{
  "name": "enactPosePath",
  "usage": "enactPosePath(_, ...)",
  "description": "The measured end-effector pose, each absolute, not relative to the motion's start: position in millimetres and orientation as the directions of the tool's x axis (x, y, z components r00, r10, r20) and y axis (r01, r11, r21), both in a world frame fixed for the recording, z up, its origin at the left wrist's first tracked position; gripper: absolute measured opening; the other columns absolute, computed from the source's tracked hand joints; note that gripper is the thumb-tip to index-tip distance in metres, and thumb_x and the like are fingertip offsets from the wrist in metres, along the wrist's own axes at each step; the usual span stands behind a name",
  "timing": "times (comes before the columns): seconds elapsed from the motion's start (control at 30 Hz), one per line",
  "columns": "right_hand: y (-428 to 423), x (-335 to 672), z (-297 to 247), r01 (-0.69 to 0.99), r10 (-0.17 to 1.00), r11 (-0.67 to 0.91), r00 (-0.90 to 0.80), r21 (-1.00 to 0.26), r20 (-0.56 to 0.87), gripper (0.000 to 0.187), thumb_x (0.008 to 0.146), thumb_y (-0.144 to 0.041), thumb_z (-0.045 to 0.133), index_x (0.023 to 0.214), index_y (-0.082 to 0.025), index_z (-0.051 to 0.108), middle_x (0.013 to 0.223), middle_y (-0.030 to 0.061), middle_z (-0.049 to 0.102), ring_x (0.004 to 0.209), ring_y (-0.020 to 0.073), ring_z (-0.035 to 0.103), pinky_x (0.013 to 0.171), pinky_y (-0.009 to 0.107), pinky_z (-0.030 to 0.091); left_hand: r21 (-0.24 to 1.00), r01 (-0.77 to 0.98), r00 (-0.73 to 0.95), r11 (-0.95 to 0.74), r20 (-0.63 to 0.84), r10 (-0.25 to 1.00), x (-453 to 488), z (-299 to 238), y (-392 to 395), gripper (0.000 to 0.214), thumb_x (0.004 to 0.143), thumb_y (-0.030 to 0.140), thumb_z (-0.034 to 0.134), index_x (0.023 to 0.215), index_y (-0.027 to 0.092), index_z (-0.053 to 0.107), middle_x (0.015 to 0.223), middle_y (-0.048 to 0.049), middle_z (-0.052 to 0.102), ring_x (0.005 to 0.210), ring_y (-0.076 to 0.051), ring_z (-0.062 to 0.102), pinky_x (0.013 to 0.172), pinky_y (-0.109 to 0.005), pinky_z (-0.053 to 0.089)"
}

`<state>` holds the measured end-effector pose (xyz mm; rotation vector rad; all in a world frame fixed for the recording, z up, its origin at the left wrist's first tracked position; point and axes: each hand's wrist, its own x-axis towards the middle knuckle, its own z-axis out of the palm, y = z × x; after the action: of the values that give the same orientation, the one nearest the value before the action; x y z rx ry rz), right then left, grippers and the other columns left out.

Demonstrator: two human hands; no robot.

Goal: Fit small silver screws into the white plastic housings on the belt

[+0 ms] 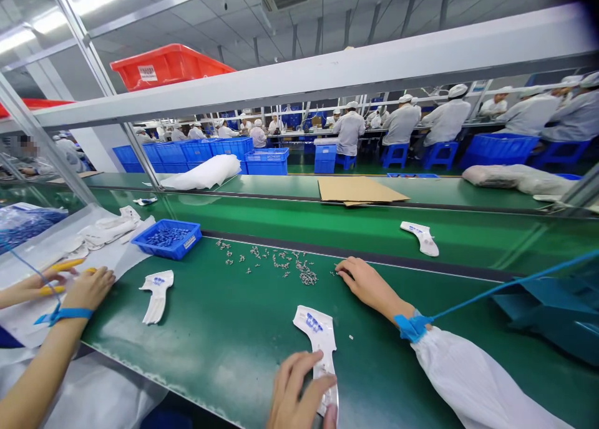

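My left hand (302,391) lies over the handle of a white pistol-shaped plastic shell (317,329), fingers bent across it and thumb at its right side. Blue parts show in the shell's upper end. Farther forward, my right hand (367,285) rests on the green work surface with its fingertips drawn together beside a few small metal pieces (333,273). Whatever is between those fingertips is too small to make out. A scattered pile of small metal pieces, apparently screws (306,274), lies to the left of this hand. A blue strap (412,326) circles my right wrist.
At left, a co-worker's hands (88,288) are near yellow-handled tools (68,265). Another white shell (158,295) lies near a blue tray (189,245) of blue parts. One more shell (423,236) is on the green belt (281,220) beyond a dark edge. A blue cord (505,285) stretches rightward.
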<state>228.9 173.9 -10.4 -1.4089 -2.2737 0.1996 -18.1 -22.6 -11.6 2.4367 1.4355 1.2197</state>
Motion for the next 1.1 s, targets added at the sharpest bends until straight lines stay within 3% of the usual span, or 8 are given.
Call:
enactPosePath(0.1,164,237,-14,0.810,0.890,0.446,-0.353,-0.381,0.291,0.020,0.096,-0.025,0.044,0.097,-0.022,0.064,0.097,0.0088,0.068,0.093,0.0264,0.062,0.083,0.041,0.050,0.457,0.696,0.323,-0.554,0.490,0.810,-21,29,10,0.026,0.093,0.014,0.048,0.113,0.024,0.062,0.124,-0.0087,0.063,0.119,-0.024,0.055,0.098,-0.040,0.050)
enactPosePath(0.2,152,245,-19,0.816,0.908,0.406,-0.308,-0.410,0.285,0.022,0.096,-0.027,0.045,0.106,-0.021,0.063,0.101,0.0098,0.068,0.092,0.0262,0.062,0.082,0.042,0.051,0.449,0.716,0.402,-0.534,0.360,0.842,-12,59,65,0.020,0.098,0.018,0.047,0.110,0.022,0.062,0.114,-0.0061,0.066,0.110,-0.021,0.057,0.095,-0.038,0.049)
enactPosePath(0.3,140,248,-23,0.822,0.919,0.373,-0.263,-0.430,0.293,0.023,0.097,-0.029,0.046,0.110,-0.022,0.063,0.103,0.0104,0.067,0.094,0.0264,0.062,0.085,0.042,0.051,0.410,0.695,0.499,-0.591,0.317,0.807,9,63,119,0.016,0.095,0.022,0.055,0.108,0.022,0.065,0.108,-0.0043,0.067,0.105,-0.022,0.058,0.096,-0.038,0.047)
enactPosePath(0.43,130,245,-22,0.826,0.925,0.346,-0.223,-0.444,0.307,0.020,0.097,-0.029,0.046,0.100,-0.022,0.064,0.097,0.0092,0.066,0.092,0.0263,0.060,0.083,0.041,0.050,0.363,0.693,0.568,-0.622,0.256,0.782,35,46,158,0.018,0.091,0.022,0.062,0.109,0.019,0.066,0.106,-0.0070,0.067,0.105,-0.024,0.058,0.093,-0.040,0.047)
enactPosePath(0.53,129,244,-19,0.821,0.927,0.341,-0.213,-0.457,0.309,0.019,0.097,-0.028,0.046,0.095,-0.022,0.064,0.095,0.0083,0.066,0.089,0.0255,0.060,0.081,0.040,0.050,0.336,0.693,0.607,-0.638,0.207,0.768,41,32,165,0.020,0.092,0.026,0.064,0.110,0.017,0.065,0.107,-0.0062,0.066,0.104,-0.023,0.060,0.092,-0.043,0.048)
enactPosePath(0.73,132,243,-17,0.777,0.920,0.373,-0.240,-0.508,0.309,0.020,0.096,-0.030,0.050,0.105,-0.023,0.067,0.102,0.0088,0.067,0.096,0.0267,0.060,0.089,0.042,0.048,0.306,0.679,0.656,-0.667,0.155,0.739,52,20,167,0.019,0.094,0.030,0.063,0.107,0.017,0.065,0.105,-0.0047,0.065,0.101,-0.021,0.061,0.091,-0.043,0.049)
enactPosePath(0.93,130,241,-12,0.711,0.937,0.339,-0.201,-0.616,0.284,0.017,0.094,-0.032,0.053,0.093,-0.023,0.067,0.093,0.0066,0.070,0.087,0.0237,0.062,0.081,0.038,0.049,0.318,0.669,0.667,-0.672,0.143,0.731,54,18,170,0.011,0.096,0.022,0.057,0.097,0.016,0.066,0.098,-0.0041,0.065,0.097,-0.021,0.060,0.090,-0.041,0.048)
enactPosePath(1.1,127,244,-10,0.643,0.963,0.266,-0.136,-0.718,0.234,0.026,0.094,-0.043,0.053,0.093,-0.021,0.068,0.084,0.0025,0.072,0.069,0.0172,0.061,0.063,0.029,0.049,0.371,0.607,0.701,-0.703,0.168,0.694,51,21,170,0.017,0.098,0.021,0.049,0.097,0.019,0.065,0.097,-0.0050,0.064,0.092,-0.021,0.056,0.087,-0.034,0.044)
